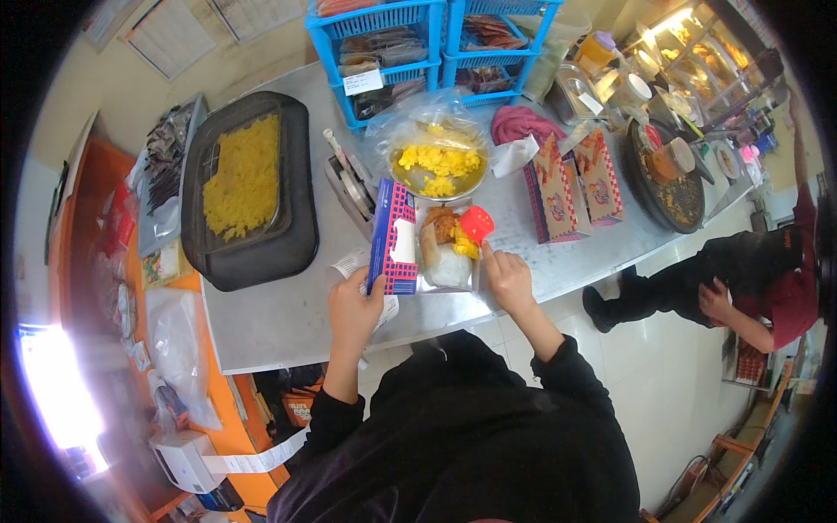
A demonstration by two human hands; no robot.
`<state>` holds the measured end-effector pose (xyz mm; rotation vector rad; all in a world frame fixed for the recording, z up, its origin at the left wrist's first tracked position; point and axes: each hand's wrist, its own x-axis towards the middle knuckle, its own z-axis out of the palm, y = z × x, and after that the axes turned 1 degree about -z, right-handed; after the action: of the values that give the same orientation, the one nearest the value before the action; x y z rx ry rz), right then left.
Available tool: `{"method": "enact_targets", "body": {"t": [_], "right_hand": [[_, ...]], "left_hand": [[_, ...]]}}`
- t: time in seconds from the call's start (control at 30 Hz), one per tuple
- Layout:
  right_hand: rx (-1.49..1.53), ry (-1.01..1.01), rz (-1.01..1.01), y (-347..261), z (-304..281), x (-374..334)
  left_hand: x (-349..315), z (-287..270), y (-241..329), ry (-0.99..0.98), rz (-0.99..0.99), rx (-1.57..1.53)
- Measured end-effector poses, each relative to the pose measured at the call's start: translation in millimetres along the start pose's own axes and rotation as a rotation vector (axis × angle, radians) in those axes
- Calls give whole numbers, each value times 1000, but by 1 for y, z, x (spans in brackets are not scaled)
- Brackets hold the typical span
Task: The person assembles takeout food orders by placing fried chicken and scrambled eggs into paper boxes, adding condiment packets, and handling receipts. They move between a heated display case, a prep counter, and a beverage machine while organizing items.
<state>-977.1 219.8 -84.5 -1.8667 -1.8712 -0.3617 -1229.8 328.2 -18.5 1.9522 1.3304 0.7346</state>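
Only half-closed, blue-red food box (394,235)

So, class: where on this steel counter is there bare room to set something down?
Bare steel counter lies below the black tray, left of the left hand. Another strip runs between the open food box and the printed cartons. Near the blue baskets it is crowded.

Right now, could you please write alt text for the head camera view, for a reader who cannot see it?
Seen from above, a person's left hand holds up the lid of an open meal box of fried food on a steel counter, while the right hand touches a red sachet. A tray of yellow rice lies to the left.
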Motion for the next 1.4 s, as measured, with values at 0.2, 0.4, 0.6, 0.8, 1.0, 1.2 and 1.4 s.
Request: {"method": "enact_targets", "body": {"t": [0.2, 0.4, 0.6, 0.8, 1.0, 1.2, 1.4], "right_hand": [[619, 271, 599, -10, 3, 8], [1482, 148, 1177, 3, -29, 34], [1399, -10, 1075, 48, -17, 95], [-93, -177, -43, 59, 47, 162], [-2, -503, -289, 76, 70, 174], [271, -577, -63, 67, 58, 161], [468, -589, -138, 51, 65, 168]], "left_hand": [[1, 3, -1, 12, -36, 3], [3, -1, -4, -36, -35, -4], [28, -18, -2, -1, -250, -161], [134, -10, 16, -62, 15, 142], [196, 36, 27, -364, -155, 550], [187, 69, 27, -402, -95, 519], [193, 85, -5, -249, -181, 330]]}}
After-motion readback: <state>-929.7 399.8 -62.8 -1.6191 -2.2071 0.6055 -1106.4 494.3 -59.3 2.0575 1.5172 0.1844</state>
